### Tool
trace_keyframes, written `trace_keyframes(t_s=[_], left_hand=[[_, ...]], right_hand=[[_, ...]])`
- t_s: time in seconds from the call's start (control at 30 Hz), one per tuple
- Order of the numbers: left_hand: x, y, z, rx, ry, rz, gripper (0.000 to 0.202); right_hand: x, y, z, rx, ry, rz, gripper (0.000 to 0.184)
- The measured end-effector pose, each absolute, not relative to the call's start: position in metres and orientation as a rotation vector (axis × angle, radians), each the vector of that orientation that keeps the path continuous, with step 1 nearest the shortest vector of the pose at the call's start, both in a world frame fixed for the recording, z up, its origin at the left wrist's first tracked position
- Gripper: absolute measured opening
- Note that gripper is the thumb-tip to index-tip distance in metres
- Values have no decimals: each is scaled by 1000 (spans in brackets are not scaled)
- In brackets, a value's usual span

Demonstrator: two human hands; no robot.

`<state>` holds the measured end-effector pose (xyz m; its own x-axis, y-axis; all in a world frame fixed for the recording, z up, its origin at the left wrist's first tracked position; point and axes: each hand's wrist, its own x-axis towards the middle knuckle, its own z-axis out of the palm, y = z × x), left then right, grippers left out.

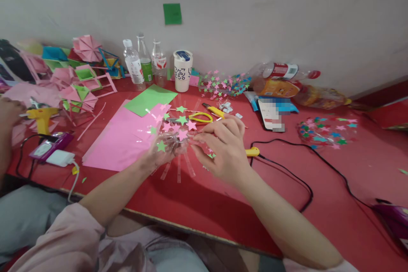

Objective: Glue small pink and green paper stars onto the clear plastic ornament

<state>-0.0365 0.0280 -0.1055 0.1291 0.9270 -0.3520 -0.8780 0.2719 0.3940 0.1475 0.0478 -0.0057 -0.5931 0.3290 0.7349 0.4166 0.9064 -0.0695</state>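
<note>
The left hand [158,156] and right hand [221,149] pinch the star craft [178,135] at frame centre; bare surface [197,206] runs to the near edge below. Pink paper [117,138] lies left; a cable [288,173] right.

Above the red table [350,187], the left hand [157,155] cups a clear plastic piece [178,135] from below; it has splayed strips stuck with paper stars. The right hand [223,148] pinches its right side. Pink paper [117,140] lies just left, and yellow-handled scissors [199,117] lie just beyond.
</note>
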Motion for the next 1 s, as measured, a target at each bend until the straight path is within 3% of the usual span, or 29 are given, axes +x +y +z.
trace_keyframes(t_s=[0.4, 1.0], left_hand=[[-38, 36, -99, 113, 602, 1323, 4], [-38, 34, -87, 96, 663, 1290, 22]], right_hand=[[156, 60, -3, -622, -2327, -127, 6], [176, 80, 12, -729, -2244, -18, 4]])
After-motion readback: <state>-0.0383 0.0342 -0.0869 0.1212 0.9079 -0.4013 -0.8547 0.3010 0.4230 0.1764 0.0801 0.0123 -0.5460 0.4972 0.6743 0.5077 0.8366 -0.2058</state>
